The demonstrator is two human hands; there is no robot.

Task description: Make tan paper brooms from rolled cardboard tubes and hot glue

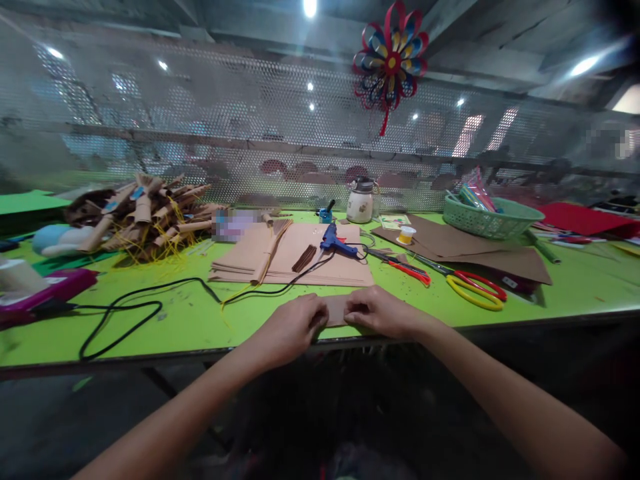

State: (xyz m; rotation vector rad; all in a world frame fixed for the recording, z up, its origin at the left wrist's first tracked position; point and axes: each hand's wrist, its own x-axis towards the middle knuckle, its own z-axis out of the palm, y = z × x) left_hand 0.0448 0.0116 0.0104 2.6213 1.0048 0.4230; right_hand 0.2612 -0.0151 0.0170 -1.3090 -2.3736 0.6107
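A small piece of brown paper (337,311) lies at the front edge of the green table, held at both ends. My left hand (300,320) pinches its left end with curled fingers. At the right end, my right hand (377,311) grips it the same way. Just beyond the hands is a stack of brown paper sheets (345,272). On that stack rest a blue glue gun (337,243), a small dark pleated paper piece (303,258) and a rolled, fringed paper piece (270,253).
Scissors with red and yellow handles (475,288) and red-handled pliers (407,268) lie to the right. A black cord (175,283) loops across the left. Rolled paper pieces (145,220) are heaped at back left. A green basket (493,217) and white jug (360,203) stand behind.
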